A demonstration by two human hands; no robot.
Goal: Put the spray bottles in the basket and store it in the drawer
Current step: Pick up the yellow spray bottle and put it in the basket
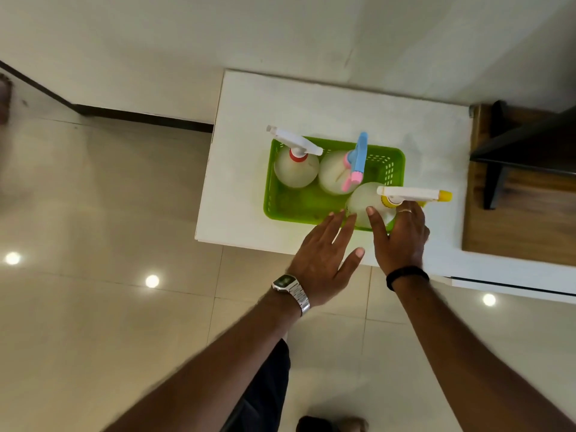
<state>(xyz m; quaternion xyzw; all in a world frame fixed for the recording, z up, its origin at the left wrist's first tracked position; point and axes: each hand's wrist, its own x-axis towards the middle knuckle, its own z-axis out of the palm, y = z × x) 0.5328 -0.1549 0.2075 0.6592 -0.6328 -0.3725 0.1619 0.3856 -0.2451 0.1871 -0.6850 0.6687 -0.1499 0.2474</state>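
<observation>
A green plastic basket [290, 207] sits on a white cabinet top [249, 120]. Three translucent spray bottles stand upright in it. One with a red collar and white trigger [296, 169] is at the far left, and one with a blue and pink trigger [333, 176] is in the middle. The third, with a yellow nozzle [361, 201], is at the near right corner. My right hand [402, 238] wraps this yellow-nozzle bottle, thumb on its left side. My left hand [321, 257] is open, fingers spread, with its fingertips at the basket's near rim.
A wooden surface [514, 229] with a black frame [530, 145] on it adjoins the cabinet on the right. A dark seam [511, 288] runs along the cabinet's front edge at the right. Glossy floor tiles [109, 213] lie to the left and below.
</observation>
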